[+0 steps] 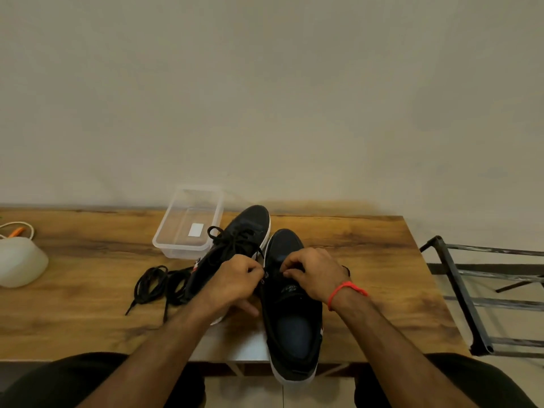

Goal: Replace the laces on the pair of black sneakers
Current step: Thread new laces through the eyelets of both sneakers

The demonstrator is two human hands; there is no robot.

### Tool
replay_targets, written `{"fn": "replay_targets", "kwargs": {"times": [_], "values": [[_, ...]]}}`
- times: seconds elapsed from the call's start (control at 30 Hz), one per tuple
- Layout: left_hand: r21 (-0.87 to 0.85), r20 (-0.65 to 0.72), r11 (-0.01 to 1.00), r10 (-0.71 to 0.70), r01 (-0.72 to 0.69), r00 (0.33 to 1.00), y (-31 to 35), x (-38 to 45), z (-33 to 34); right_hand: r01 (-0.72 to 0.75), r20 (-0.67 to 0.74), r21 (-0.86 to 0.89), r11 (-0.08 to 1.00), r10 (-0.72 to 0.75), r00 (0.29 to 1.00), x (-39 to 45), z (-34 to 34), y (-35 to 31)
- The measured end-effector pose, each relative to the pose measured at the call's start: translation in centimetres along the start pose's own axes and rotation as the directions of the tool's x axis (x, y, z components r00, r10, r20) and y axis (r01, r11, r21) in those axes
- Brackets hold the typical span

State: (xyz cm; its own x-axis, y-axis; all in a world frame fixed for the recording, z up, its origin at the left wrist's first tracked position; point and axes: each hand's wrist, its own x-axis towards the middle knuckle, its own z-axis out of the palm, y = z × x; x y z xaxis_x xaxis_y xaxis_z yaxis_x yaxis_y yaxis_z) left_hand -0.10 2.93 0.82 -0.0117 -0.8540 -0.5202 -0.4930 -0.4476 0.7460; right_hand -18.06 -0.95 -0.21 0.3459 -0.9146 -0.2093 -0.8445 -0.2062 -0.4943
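Two black sneakers with white soles stand on the wooden table (368, 237). The left sneaker (244, 228) is laced with a black lace tied in a bow. The right sneaker (291, 319) is nearer me, its heel past the table's front edge, and shows no lace over its tongue. My left hand (235, 281) and my right hand (312, 272) are both at the right sneaker's eyelets with fingers curled, each pinching something small and dark that looks like a lace end. A bundle of loose black laces (156, 285) lies left of the shoes.
A clear plastic box (173, 240) stands behind the left sneaker. A white rounded object (20, 263) and a white cord with an orange piece (17, 229) are at the table's far left. A dark metal rack (471, 301) stands right of the table. A red thread circles my right wrist.
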Motion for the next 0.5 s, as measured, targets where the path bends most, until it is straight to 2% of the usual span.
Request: {"fn": "replay_targets", "kwargs": {"times": [0.13, 0.5], "values": [[-0.165, 0.086, 0.984, -0.061, 0.074, 0.994, -0.17, 0.42, -0.37, -0.031, -0.06, 0.096, 0.995, 0.037, 0.998, 0.25, 0.51, -0.32], [-0.187, 0.11, 0.979, -0.063, 0.083, 0.992, -0.05, 0.66, -0.63, -0.013, -0.013, -0.012, 1.0, 0.013, 1.0, -0.06, 0.92, -0.9]]}}
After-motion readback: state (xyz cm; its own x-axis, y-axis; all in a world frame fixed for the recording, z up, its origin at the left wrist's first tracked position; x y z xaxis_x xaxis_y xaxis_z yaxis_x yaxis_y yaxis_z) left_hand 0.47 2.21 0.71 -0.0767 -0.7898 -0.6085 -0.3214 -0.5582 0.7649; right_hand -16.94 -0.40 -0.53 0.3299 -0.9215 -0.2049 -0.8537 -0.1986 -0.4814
